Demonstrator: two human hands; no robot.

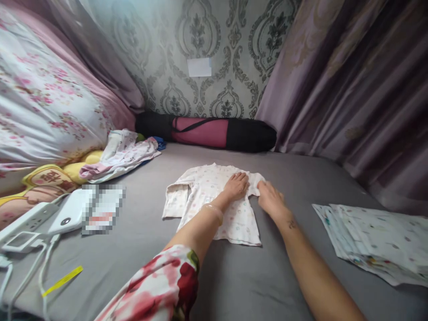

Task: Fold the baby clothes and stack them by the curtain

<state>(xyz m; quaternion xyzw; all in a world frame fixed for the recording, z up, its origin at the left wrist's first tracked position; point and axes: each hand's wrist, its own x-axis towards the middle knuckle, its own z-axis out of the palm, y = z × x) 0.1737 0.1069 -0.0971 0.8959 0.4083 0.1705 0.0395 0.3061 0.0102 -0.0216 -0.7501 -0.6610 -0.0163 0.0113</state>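
Observation:
A small white shirt with a faint print (pixel 214 178) lies spread on the grey sheet (pixel 234 285). Its left sleeve is bent downward beside the body. My left hand (pixel 237 186) rests flat on the upper right part of the shirt, palm down, fingers extended. At the end of the right sleeve, my right hand (pixel 271 198) has its fingers closed on the cuff; the fingertips are partly hidden by the hand.
Folded printed cloths (pixel 381 240) lie at the right. Crumpled clothes (pixel 130 154) sit back left, near a power strip (pixel 30 218), a white device (pixel 72 211) and cables. A black and pink bag (pixel 203 132) lies along the wall.

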